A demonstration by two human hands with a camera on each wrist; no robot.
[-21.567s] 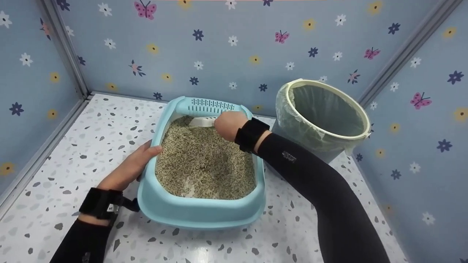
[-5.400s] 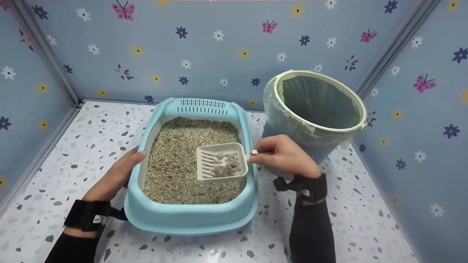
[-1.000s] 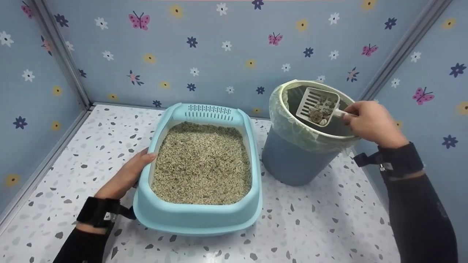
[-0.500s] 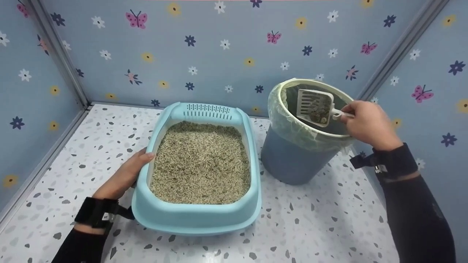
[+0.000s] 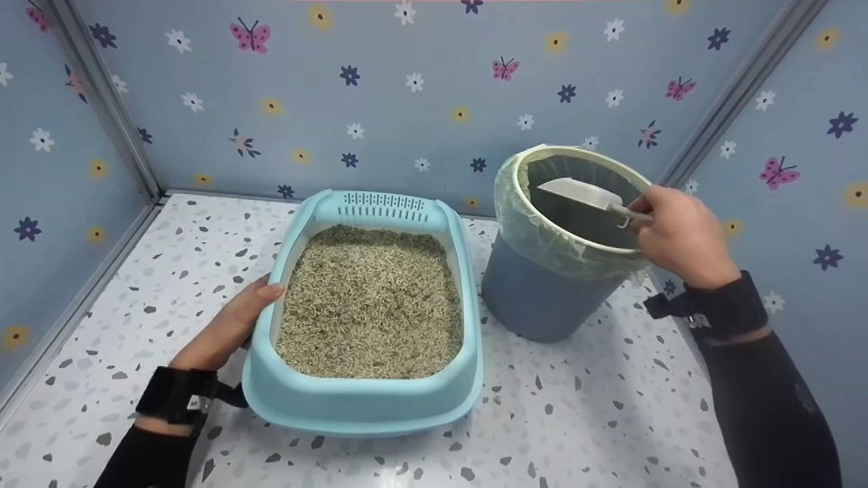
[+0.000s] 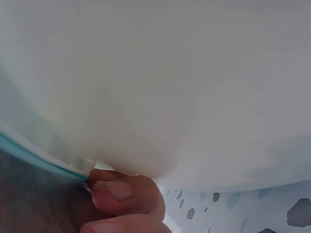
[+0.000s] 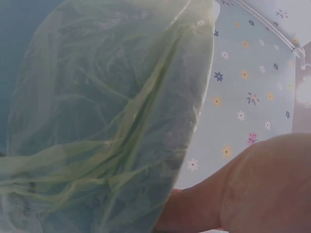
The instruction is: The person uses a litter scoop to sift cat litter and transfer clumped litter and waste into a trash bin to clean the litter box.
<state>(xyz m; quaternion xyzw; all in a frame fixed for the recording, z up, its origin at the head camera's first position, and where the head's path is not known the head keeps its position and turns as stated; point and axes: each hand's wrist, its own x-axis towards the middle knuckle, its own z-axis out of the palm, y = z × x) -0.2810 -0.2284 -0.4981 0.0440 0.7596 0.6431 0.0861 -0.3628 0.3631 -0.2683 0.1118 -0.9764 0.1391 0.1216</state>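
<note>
My right hand (image 5: pixel 685 234) grips the handle of a white slotted litter scoop (image 5: pixel 586 193), held over the mouth of the bin. The scoop is tipped on its side, and no clumps show on it. My left hand (image 5: pixel 230 325) holds the left rim of a light blue litter box (image 5: pixel 359 403), thumb on top. In the left wrist view its curled fingers (image 6: pixel 131 196) lie under the rim, against the pale outer wall. Grainy litter (image 5: pixel 369 305) covers the box floor. In the right wrist view the bin's liner hides the scoop, and part of the right hand (image 7: pixel 262 184) shows.
A blue-grey bin (image 5: pixel 536 298) stands right of the litter box, lined with a translucent greenish bag (image 5: pixel 532 220) under a cream ring (image 5: pixel 576 238). Flower-patterned panels (image 5: pixel 407 108) enclose the back and sides of the speckled white surface (image 5: pixel 542 420).
The right hand moved the scoop from the litter's back, up with clumps, then across to the bin. In the last second it turned over, and the clumps left view. The left hand kept its hold.
</note>
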